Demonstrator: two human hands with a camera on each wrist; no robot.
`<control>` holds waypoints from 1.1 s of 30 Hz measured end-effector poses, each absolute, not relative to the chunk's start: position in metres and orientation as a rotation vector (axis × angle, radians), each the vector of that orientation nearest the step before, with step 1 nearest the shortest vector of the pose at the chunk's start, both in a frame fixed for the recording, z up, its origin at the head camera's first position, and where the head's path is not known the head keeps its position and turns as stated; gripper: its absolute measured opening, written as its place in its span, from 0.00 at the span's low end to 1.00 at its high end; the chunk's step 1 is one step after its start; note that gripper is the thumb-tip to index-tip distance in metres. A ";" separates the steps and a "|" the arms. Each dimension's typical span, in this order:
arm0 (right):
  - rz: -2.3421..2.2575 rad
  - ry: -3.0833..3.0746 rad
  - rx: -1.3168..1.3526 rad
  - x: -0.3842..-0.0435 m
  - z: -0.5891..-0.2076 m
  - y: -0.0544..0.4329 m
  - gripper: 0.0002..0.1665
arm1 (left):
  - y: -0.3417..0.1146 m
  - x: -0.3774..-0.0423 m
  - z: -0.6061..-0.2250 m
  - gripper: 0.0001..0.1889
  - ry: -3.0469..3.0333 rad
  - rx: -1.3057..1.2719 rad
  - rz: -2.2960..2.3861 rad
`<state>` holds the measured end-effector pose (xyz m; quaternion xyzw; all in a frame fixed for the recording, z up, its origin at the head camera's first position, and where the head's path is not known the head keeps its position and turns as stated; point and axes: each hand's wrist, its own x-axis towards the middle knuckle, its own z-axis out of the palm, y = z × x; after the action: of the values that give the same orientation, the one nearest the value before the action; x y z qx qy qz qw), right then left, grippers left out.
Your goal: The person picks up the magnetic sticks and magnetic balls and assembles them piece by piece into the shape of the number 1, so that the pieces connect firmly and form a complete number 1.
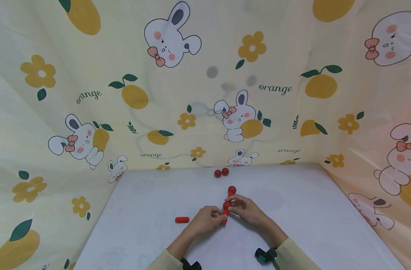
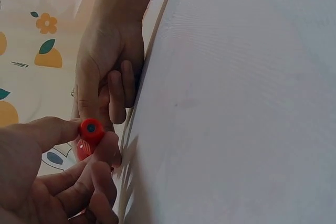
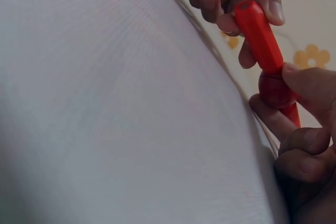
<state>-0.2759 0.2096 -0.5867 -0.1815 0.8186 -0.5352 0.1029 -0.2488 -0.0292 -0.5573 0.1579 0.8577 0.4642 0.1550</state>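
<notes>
A joined red piece stands between both hands in the head view: a far ball [image 1: 232, 189], a short rod, a middle ball [image 1: 227, 205] and a near rod [image 3: 261, 38]. The left hand [image 1: 206, 219] pinches the near rod between thumb and index finger. In the left wrist view, that rod's end [image 2: 91, 128] faces the camera with a small dark round spot in it. Thumb and fingers of the right hand [image 1: 249, 210] grip the middle ball, where it meets the near rod. The right fingers partly hide the far rod.
Left of the hands, a loose red rod [image 1: 182, 220] lies on the white table [image 1: 141, 240]. Two red balls [image 1: 217, 173] sit side by side near the table's back edge. A printed curtain [image 1: 205, 138] rises behind and along both sides.
</notes>
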 end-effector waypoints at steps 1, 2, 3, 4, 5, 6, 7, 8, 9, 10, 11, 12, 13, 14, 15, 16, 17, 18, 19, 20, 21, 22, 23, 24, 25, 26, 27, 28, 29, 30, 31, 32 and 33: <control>-1.582 2.410 -0.530 -0.276 -0.587 0.210 0.21 | -0.029 -0.249 -0.557 0.13 2.456 0.454 1.328; -1.583 2.404 -0.526 -0.277 -0.586 0.210 0.22 | -0.029 -0.249 -0.557 0.13 2.456 0.457 1.324; -1.585 2.397 -0.522 -0.277 -0.586 0.210 0.22 | -0.029 -0.249 -0.557 0.13 2.457 0.459 1.321; -1.588 2.390 -0.519 -0.277 -0.586 0.210 0.23 | -0.029 -0.249 -0.557 0.13 2.457 0.462 1.318; -1.590 2.383 -0.517 -0.277 -0.585 0.210 0.23 | -0.030 -0.249 -0.557 0.13 2.458 0.465 1.315; -1.592 2.377 -0.513 -0.277 -0.585 0.210 0.24 | -0.030 -0.249 -0.557 0.13 2.460 0.468 1.312; -1.595 2.372 -0.511 -0.277 -0.584 0.210 0.24 | -0.030 -0.249 -0.557 0.12 2.464 0.471 1.308; -1.592 2.375 -0.509 -0.277 -0.584 0.210 0.24 | -0.030 -0.249 -0.557 0.12 2.466 0.473 1.305; -1.591 2.379 -0.508 -0.276 -0.583 0.209 0.24 | -0.030 -0.249 -0.557 0.12 2.468 0.475 1.300; -1.586 2.387 -0.508 -0.276 -0.583 0.209 0.24 | -0.030 -0.249 -0.557 0.13 2.468 0.474 1.297; -1.581 2.396 -0.512 -0.276 -0.582 0.209 0.24 | -0.030 -0.249 -0.557 0.13 2.470 0.473 1.290; -1.577 2.406 -0.514 -0.275 -0.582 0.209 0.23 | -0.030 -0.250 -0.557 0.13 2.470 0.472 1.285; -1.576 2.412 -0.518 -0.275 -0.582 0.209 0.23 | -0.030 -0.250 -0.557 0.14 2.469 0.476 1.284; -1.571 2.421 -0.525 -0.275 -0.582 0.210 0.23 | -0.031 -0.250 -0.556 0.14 2.467 0.481 1.283; -1.572 2.422 -0.528 -0.275 -0.582 0.210 0.22 | -0.031 -0.249 -0.556 0.15 2.465 0.480 1.280; -1.570 2.427 -0.529 -0.275 -0.583 0.210 0.22 | -0.032 -0.250 -0.555 0.15 2.466 0.480 1.275; -1.571 2.426 -0.533 -0.275 -0.583 0.210 0.22 | -0.032 -0.249 -0.555 0.16 2.468 0.482 1.269; -1.568 2.431 -0.536 -0.275 -0.583 0.210 0.22 | -0.033 -0.250 -0.554 0.16 2.475 0.487 1.261; -1.566 2.431 -0.530 -0.275 -0.583 0.210 0.22 | -0.033 -0.250 -0.554 0.16 2.483 0.489 1.253; -1.563 2.433 -0.517 -0.275 -0.583 0.210 0.22 | -0.033 -0.250 -0.554 0.16 2.491 0.484 1.244; -1.561 2.433 -0.501 -0.275 -0.582 0.210 0.23 | -0.034 -0.250 -0.553 0.16 2.502 0.472 1.234; -1.557 2.434 -0.485 -0.275 -0.582 0.209 0.23 | -0.034 -0.251 -0.553 0.15 2.515 0.470 1.230; -1.560 2.429 -0.469 -0.276 -0.582 0.209 0.24 | -0.035 -0.251 -0.552 0.15 2.530 0.461 1.224; -1.561 2.427 -0.453 -0.276 -0.582 0.208 0.24 | -0.035 -0.252 -0.552 0.14 2.544 0.452 1.223; -1.565 2.422 -0.431 -0.276 -0.581 0.208 0.24 | -0.036 -0.253 -0.551 0.14 2.554 0.437 1.224; -1.571 2.419 -0.419 -0.277 -0.581 0.208 0.24 | -0.037 -0.254 -0.550 0.13 2.567 0.425 1.223; -1.574 2.419 -0.418 -0.277 -0.581 0.207 0.24 | -0.037 -0.254 -0.549 0.12 2.579 0.411 1.223; -1.578 2.416 -0.415 -0.277 -0.581 0.207 0.24 | -0.038 -0.255 -0.548 0.11 2.588 0.401 1.225; -1.585 2.412 -0.415 -0.277 -0.582 0.207 0.24 | -0.039 -0.256 -0.546 0.11 2.597 0.386 1.222; -1.587 2.411 -0.414 -0.278 -0.582 0.207 0.24 | -0.040 -0.257 -0.544 0.11 2.603 0.378 1.226; -1.589 2.409 -0.413 -0.277 -0.582 0.207 0.24 | -0.041 -0.258 -0.542 0.10 2.607 0.371 1.227; -1.590 2.407 -0.413 -0.278 -0.582 0.207 0.24 | -0.042 -0.260 -0.541 0.10 2.607 0.367 1.232; -1.590 2.405 -0.414 -0.278 -0.583 0.208 0.24 | -0.042 -0.262 -0.539 0.10 2.606 0.368 1.242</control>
<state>-0.2777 0.2076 -0.5828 -0.1411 0.8203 -0.5424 0.1141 -0.2616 -0.0423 -0.5392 0.1256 0.8895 0.4239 0.1156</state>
